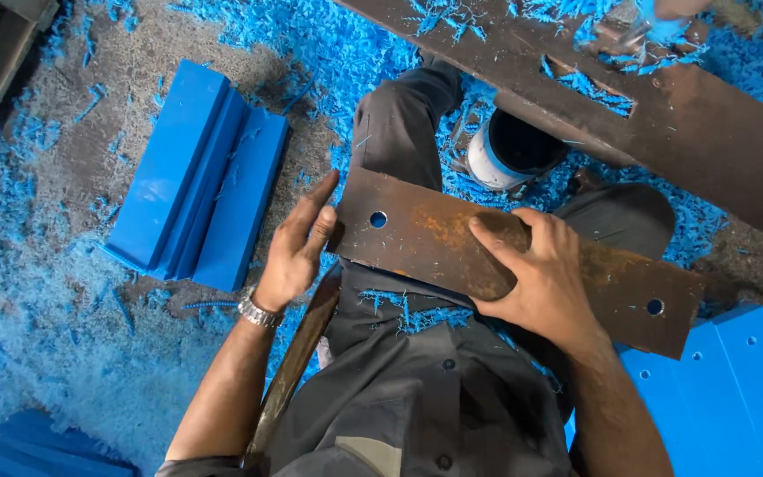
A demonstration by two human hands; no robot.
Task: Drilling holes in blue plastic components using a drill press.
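The rusty steel plate [523,256] lies across the person's lap, tilted down to the right. The right hand [540,274] presses flat on its middle, fingers spread over the far edge; the left hand [298,247] rests open-fingered against the left end (not clasping it). Steadying both ends evenly seems wise. Blue blocks [196,177] lie left among shavings on the floor [46,291].

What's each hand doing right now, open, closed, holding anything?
Left hand: open, fingers spread at the left end of the rusty plate, no grip.
Right hand: laid flat on top of the plate, fingers bent over its far edge, pressing rather than closed.
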